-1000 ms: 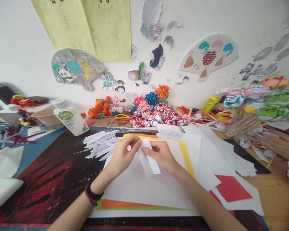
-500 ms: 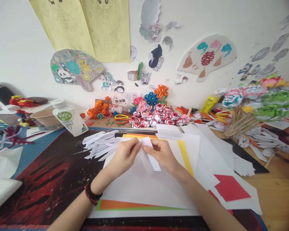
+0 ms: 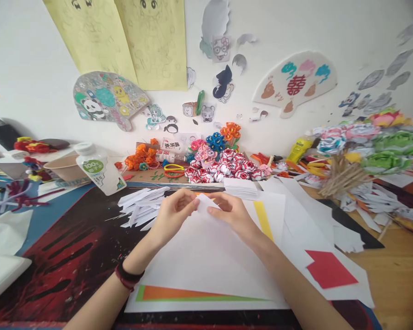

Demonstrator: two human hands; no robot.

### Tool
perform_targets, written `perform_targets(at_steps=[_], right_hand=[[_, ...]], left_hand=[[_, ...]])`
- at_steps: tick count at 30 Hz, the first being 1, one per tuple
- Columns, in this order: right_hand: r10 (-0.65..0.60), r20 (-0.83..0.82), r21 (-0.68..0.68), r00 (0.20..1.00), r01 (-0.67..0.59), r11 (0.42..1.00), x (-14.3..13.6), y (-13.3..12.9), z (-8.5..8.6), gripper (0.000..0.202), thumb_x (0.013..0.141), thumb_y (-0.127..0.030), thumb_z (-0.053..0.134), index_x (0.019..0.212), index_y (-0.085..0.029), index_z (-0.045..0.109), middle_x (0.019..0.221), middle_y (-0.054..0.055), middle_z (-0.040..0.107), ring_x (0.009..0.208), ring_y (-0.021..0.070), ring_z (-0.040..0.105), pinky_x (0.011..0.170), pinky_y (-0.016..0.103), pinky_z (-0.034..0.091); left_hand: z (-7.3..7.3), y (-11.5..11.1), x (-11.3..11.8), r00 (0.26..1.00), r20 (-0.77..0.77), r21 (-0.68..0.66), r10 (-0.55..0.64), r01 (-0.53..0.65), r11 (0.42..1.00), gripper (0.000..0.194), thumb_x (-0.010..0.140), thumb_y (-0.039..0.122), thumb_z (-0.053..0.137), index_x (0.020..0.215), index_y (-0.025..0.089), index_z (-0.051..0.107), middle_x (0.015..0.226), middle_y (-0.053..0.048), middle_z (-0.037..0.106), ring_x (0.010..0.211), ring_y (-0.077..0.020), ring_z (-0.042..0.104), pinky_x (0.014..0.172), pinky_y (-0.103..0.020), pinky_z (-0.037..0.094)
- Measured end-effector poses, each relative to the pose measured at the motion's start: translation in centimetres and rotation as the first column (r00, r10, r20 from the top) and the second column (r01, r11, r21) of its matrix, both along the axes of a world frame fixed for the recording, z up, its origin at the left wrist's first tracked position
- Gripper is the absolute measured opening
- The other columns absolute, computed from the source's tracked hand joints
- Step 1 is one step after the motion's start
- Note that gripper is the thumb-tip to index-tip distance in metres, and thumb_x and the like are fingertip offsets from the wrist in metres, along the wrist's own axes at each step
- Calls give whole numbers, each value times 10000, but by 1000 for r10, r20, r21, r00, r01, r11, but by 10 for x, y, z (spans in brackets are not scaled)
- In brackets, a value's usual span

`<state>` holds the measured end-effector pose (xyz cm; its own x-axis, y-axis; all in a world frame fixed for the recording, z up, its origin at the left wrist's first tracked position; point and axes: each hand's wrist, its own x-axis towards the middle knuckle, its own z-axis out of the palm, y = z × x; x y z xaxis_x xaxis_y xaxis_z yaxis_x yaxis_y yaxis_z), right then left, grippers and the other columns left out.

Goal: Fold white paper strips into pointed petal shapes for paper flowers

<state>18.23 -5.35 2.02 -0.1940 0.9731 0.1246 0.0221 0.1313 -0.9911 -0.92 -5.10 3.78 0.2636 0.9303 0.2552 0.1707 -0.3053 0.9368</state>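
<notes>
Between my two hands is a small piece of white paper, raised over the large white sheets. My left hand pinches its upper left part with thumb and fingers. On the other side my right hand grips it, the thumb lying across the paper's front. Part of the piece is hidden behind the fingers. Under both hands lies a stack of large white sheets, with orange and green paper showing at the lower edge and a yellow strip at the right.
Folded white paper strips lie left of my hands. A pile of small white cards and red-and-white paper flowers stand behind. A white glue bottle is at the left, a red paper piece at the right.
The white piece, earlier a longer strip hanging down between my hands, now shows as a shorter, tilted shape. My right fingers have curled further round it.
</notes>
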Motion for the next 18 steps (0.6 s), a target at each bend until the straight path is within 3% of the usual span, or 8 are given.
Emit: perform_targets(at_steps=[4, 9, 13, 18], right_hand=[[-130, -158, -74, 979, 119, 990, 0, 1, 3, 414, 717, -352, 757, 1083, -196, 640, 887, 29, 652, 623, 123, 585, 622, 277, 504], [14, -203, -89, 979, -33, 995, -6, 0, 1, 358, 731, -414, 741, 942, -130, 685, 855, 76, 682, 647, 154, 622, 649, 311, 524], [-30, -101, -5, 994, 30, 1000, -5, 0, -2, 307, 765, -412, 705, 824, -111, 711, 732, 72, 682, 636, 160, 621, 618, 288, 520], [-60, 45, 54, 997, 57, 997, 3, 1, 1, 260, 728, -374, 737, 751, -117, 705, 635, 43, 643, 566, 151, 591, 559, 274, 506]], left_hand=[[-1, -1, 4, 976, 210, -140, 65, -36, 989, 223, 850, 354, 630, 869, 159, 524, 759, -40, 662, 632, -125, 577, 561, -225, 422], [-5, -7, 13, 953, 297, -280, 59, 28, 960, 211, 833, 330, 639, 835, 152, 526, 822, -70, 692, 726, -159, 641, 614, -238, 457], [-3, -9, 17, 983, 180, -259, 38, 10, 966, 230, 785, 341, 674, 813, 133, 579, 731, -46, 656, 628, -133, 579, 588, -242, 451], [0, -8, 13, 1000, -4, -121, 27, -28, 992, 286, 805, 416, 633, 792, 130, 636, 740, -46, 625, 652, -136, 533, 538, -229, 406]])
